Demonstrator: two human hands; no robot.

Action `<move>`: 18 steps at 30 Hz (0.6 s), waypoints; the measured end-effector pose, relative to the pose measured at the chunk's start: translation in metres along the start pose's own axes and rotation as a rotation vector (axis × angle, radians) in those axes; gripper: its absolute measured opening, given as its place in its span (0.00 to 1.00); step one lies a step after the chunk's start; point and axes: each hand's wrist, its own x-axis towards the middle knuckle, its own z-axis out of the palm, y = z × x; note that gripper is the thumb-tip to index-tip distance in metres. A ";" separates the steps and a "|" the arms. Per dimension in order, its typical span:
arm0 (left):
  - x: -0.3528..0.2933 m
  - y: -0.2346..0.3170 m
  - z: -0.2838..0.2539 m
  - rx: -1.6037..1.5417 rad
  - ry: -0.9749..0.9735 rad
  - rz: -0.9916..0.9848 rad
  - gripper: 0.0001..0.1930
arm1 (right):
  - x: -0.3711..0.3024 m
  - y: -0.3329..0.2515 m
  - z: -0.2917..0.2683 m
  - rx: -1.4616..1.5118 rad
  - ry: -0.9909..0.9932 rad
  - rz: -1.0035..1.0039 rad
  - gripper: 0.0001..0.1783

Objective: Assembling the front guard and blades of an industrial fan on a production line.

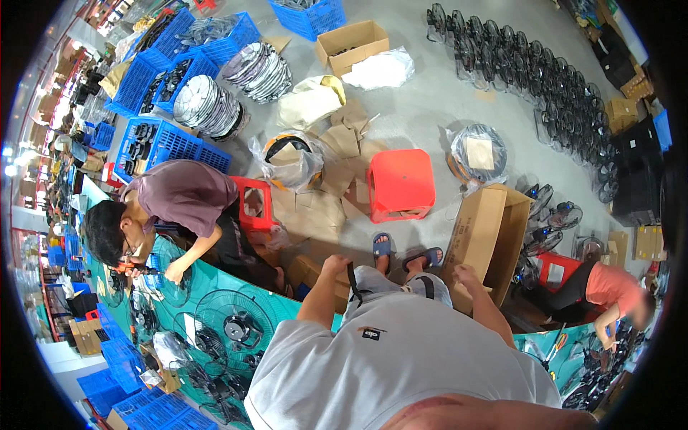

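Observation:
My left hand (335, 266) is closed in front of my waist, at the end of a black strap (352, 279) that hangs against my grey shorts (373, 283). Opposite it, my right hand (467, 276) is held with curled fingers in front of a tall open cardboard box (474, 229). Whatever those fingers hold, if anything, is too small to make out. A second dark strap (428, 287) lies across the shorts between my hands.
A red stool (401, 183) stands ahead. At left a co-worker (179, 197) bends over a green table (276, 304) bearing a fan grille (233, 326). Another person (616, 287) works at right. Blue crates (168, 143), wrapped rolls (476, 154) and rows of black fans (530, 79) stand on the floor.

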 end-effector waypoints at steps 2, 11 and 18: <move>-0.007 -0.070 0.029 0.323 0.037 0.046 0.25 | -0.005 -0.021 0.007 0.018 -0.033 -0.024 0.17; -0.033 -0.002 0.002 -0.126 0.060 -0.182 0.26 | 0.020 0.023 0.004 -0.034 -0.085 -0.120 0.15; 0.024 0.057 0.007 -0.108 0.020 0.094 0.26 | 0.000 0.043 0.004 -0.023 0.008 -0.090 0.14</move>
